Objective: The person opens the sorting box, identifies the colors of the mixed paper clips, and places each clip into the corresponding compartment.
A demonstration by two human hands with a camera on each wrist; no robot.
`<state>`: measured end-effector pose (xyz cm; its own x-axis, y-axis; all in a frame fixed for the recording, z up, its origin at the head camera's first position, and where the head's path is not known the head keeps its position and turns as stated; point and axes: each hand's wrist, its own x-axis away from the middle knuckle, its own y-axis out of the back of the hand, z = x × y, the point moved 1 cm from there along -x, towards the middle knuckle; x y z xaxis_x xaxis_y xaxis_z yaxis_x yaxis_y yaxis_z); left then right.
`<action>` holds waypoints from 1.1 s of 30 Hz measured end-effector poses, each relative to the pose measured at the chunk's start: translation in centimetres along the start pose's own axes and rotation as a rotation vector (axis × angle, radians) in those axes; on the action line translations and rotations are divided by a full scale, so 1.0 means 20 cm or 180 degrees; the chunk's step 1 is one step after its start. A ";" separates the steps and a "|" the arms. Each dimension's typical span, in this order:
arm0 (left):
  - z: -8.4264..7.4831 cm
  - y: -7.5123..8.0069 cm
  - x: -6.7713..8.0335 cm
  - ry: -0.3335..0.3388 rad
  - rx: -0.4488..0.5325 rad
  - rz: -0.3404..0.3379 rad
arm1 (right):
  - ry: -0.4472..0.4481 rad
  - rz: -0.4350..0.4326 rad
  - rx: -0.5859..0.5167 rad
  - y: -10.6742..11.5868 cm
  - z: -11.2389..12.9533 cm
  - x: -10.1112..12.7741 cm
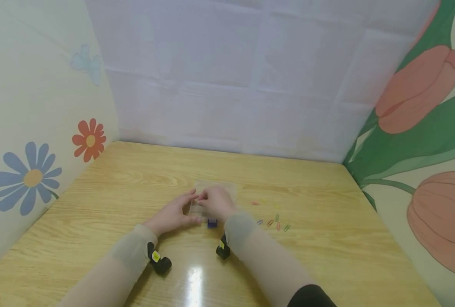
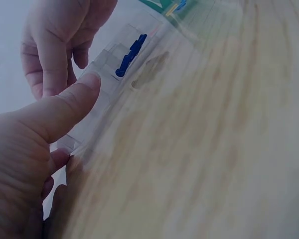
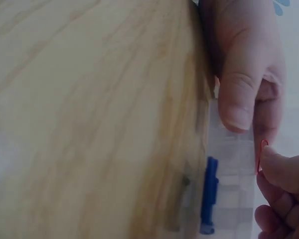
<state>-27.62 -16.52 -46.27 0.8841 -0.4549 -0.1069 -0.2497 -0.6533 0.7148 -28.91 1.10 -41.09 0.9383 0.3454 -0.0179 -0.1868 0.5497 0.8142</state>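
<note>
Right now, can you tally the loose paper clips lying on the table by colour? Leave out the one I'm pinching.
Red or pink clips: 3
Green clips: 2
Yellow clips: 2, one of them very faint
Blue clip: 1
Total: 8 that show on the table

A pale greyish right-wrist band (image 1: pixel 240 230) has a rounded black device (image 1: pixel 223 251) beside it, bearing a yellow label (image 1: pixel 222 244). Farther up the arm (image 1: pixel 269 260) from that band, a black sleeve (image 1: pixel 312 297) shows. A similar left-wrist band (image 1: pixel 133 249) has a matching black device (image 1: pixel 162 265).
</note>
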 end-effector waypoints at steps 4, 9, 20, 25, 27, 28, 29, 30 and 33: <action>0.00 0.00 0.00 -0.0005 -0.0003 -0.0014 | 0.0049 -0.0046 0.0117 -0.02 0.01 -0.01; -0.01 0.00 0.00 0.0017 0.0044 -0.0008 | 0.0145 -0.0147 0.0296 -0.04 0.01 -0.02; -0.01 0.01 0.00 0.0048 0.0046 -0.0006 | 0.0229 -0.0273 0.0486 -0.05 0.01 -0.02; -0.01 0.01 0.00 0.0057 0.0045 -0.0001 | 0.0220 -0.0278 0.0468 -0.05 0.00 -0.03; -0.02 0.01 0.00 0.0058 0.0044 -0.0001 | 0.0209 -0.0264 0.0453 -0.05 0.01 -0.02; -0.02 0.01 0.00 0.0059 0.0049 -0.0001 | 0.0203 -0.0259 0.0446 -0.05 0.01 -0.02; -0.02 0.01 0.00 0.0059 0.0053 0.0000 | 0.0194 -0.0253 0.0439 -0.05 0.01 -0.02; -0.02 0.01 0.00 0.0057 0.0052 0.0000 | 0.0189 -0.0251 0.0432 -0.05 0.01 -0.02; -0.02 0.01 0.00 0.0058 0.0058 0.0002 | 0.0176 -0.0245 0.0411 -0.05 0.01 -0.02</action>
<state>-27.47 -16.42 -45.94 0.8910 -0.4442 -0.0938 -0.2572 -0.6641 0.7020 -29.04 0.31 -41.72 0.9303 0.3491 -0.1122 -0.0726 0.4751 0.8769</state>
